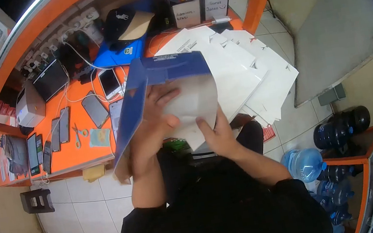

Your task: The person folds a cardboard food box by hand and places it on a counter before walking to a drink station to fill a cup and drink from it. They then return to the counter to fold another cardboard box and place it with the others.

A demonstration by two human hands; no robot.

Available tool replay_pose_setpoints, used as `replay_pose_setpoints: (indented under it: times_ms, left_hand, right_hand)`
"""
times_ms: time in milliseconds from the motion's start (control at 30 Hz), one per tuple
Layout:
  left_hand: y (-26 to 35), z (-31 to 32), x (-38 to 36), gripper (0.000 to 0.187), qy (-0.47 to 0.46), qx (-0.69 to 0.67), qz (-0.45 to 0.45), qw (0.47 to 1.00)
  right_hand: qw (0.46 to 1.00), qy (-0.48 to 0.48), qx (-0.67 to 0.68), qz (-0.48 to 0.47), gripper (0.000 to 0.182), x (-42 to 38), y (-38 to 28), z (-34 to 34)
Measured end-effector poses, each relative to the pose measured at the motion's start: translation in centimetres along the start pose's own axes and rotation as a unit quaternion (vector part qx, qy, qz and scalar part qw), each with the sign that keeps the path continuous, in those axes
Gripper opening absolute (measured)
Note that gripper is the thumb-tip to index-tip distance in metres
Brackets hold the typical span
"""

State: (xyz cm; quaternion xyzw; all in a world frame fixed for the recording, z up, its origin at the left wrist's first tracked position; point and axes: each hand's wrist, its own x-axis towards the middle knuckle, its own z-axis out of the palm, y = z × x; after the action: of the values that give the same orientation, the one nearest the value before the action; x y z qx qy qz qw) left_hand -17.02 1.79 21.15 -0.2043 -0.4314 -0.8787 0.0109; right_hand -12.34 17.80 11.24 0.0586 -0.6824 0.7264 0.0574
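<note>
In front of my body is a piece of folded cardboard packaging (179, 69), blue outside and pale inside, tilted with its hollow side toward me. My left hand (161, 106) reaches into the fold from the left, its fingers stretched out against the pale inner face and the thumb apart. At the lower right edge, my right hand (219, 135) pinches the board between thumb and fingers. Just behind and to the right, a fanned stack of white flat cartons (238, 74) lies on the orange desk and overhangs its edge.
Several phones (95, 109), scissors (78, 138) and a laptop (50, 79) are on the orange desk (87, 154) at left. A cap (125, 23) sits on a blue item at the back. Water jugs (304, 165) stand by a shelf at right. A stool (36, 201) is at left.
</note>
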Motion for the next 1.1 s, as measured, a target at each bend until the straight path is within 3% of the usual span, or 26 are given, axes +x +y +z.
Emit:
replay_pose_setpoints:
  times_ms: [33, 100, 133, 200, 233, 300, 333, 367, 400, 433, 500, 533, 600, 667, 733, 767, 800, 867, 900, 933, 1000, 1033, 1067, 1100]
  left_hand:
    - [0.5, -1.2, -0.8, 0.104, -0.054, 0.187, 0.01, 0.981]
    - [2.4, -2.5, -2.9, 0.116, -0.168, 0.494, 0.01, 0.853]
    - [3.3, -1.9, -4.2, 0.107, -0.187, 0.599, -0.007, 0.778]
    - [4.3, -1.8, -6.2, 0.084, -0.19, 0.681, -0.035, 0.706]
    - [4.3, -2.2, -6.8, 0.084, -0.189, 0.68, -0.044, 0.708]
    - [4.0, -3.8, -8.0, 0.064, -0.153, 0.793, 0.017, 0.59]
    - [4.0, -4.9, -8.9, 0.064, -0.148, 0.793, 0.011, 0.591]
    - [4.0, -6.2, -9.8, 0.056, -0.094, 0.777, 0.031, 0.621]
    - [4.0, -7.1, -10.6, 0.048, -0.041, 0.759, 0.054, 0.648]
    - [3.8, -7.4, -11.6, 0.048, -0.04, 0.76, 0.053, 0.646]
    - [3.5, -7.4, -13.7, 0.037, 0.134, 0.528, 0.089, 0.834]
    - [3.3, -6.4, -14.0, 0.037, 0.134, 0.528, 0.087, 0.834]
    - [3.4, -4.1, -14.8, 0.031, 0.251, 0.432, 0.171, 0.85]
    - [4.2, -4.9, -16.5, 0.033, 0.228, 0.425, 0.158, 0.862]
    - [4.6, -6.3, -17.6, 0.037, 0.26, 0.276, 0.222, 0.898]
    - [5.5, -7.4, -18.3, 0.042, 0.27, 0.279, 0.198, 0.9]
    - [5.9, -8.1, -18.8, 0.042, 0.272, 0.282, 0.198, 0.898]
    - [6.4, -8.3, -18.5, 0.043, 0.278, 0.305, 0.288, 0.864]
    - [5.8, -7.7, -18.4, 0.047, 0.365, 0.331, 0.295, 0.819]
    - [5.4, -7.1, -17.7, 0.047, 0.366, 0.33, 0.297, 0.818]
    - [4.9, -5.9, -16.1, 0.054, 0.301, 0.563, 0.308, 0.706]
    - [5.0, -4.1, -14.6, 0.057, 0.301, 0.502, 0.273, 0.764]
    - [4.6, -3.8, -15.4, 0.054, 0.319, 0.518, 0.208, 0.766]
    - [3.7, -3.6, -15.1, 0.049, 0.304, 0.51, 0.249, 0.765]
  right_hand:
    - [1.0, -0.004, 0.001, -0.001, 0.066, 0.0, -0.5, 0.1]
    - [0.991, -0.098, 0.088, 0.006, 0.07, 0.0, -2.4, 0.4]
    - [0.991, -0.094, 0.092, 0.006, 0.07, 0.3, -3.0, 0.0]
    - [0.935, -0.26, 0.224, 0.084, 0.081, 1.1, -3.9, -1.5]
    - [0.916, -0.303, 0.234, 0.121, 0.086, 1.7, -4.1, -1.8]
    - [0.907, -0.367, 0.154, 0.135, 0.085, 3.1, -5.2, -1.6]
    - [0.899, -0.406, 0.087, 0.139, 0.084, 3.7, -6.7, -1.1]
    - [0.92, -0.387, -0.008, 0.056, 0.079, 3.6, -8.4, -0.1]
    - [0.93, -0.362, 0.05, -0.03, 0.079, 3.0, -7.9, 1.2]
    - [0.917, -0.326, -0.101, -0.207, 0.081, 2.8, -8.5, 2.2]
    - [0.903, -0.319, -0.068, -0.279, 0.081, 1.3, -8.7, 4.9]
    - [0.904, -0.319, -0.066, -0.277, 0.081, 1.1, -8.0, 6.2]
    - [0.842, -0.27, -0.163, -0.437, 0.081, 0.5, -5.9, 8.5]
    - [0.84, -0.286, -0.167, -0.43, 0.083, 0.1, -4.8, 9.8]
    - [0.84, -0.316, -0.17, -0.408, 0.082, 0.0, -4.4, 10.1]
    - [0.859, -0.26, -0.159, -0.411, 0.071, -0.7, -4.4, 10.4]
    - [0.859, -0.262, -0.155, -0.411, 0.071, -1.2, -4.4, 10.3]
    - [0.941, -0.226, -0.042, -0.249, 0.052, -2.1, -4.4, 9.6]
    - [0.969, -0.194, 0.016, -0.151, 0.035, -2.4, -4.6, 9.6]
    - [0.969, -0.196, 0.015, -0.153, 0.035, -2.5, -4.9, 9.3]
    - [0.94, -0.169, 0.003, -0.296, 0.029, -2.6, -5.3, 8.2]
    - [0.922, -0.147, -0.007, -0.357, 0.031, -2.7, -5.3, 8.3]
    - [0.922, -0.147, -0.008, -0.357, 0.031, -2.7, -5.4, 8.1]
    - [0.897, -0.143, -0.057, -0.413, 0.036, -2.4, -5.7, 7.7]
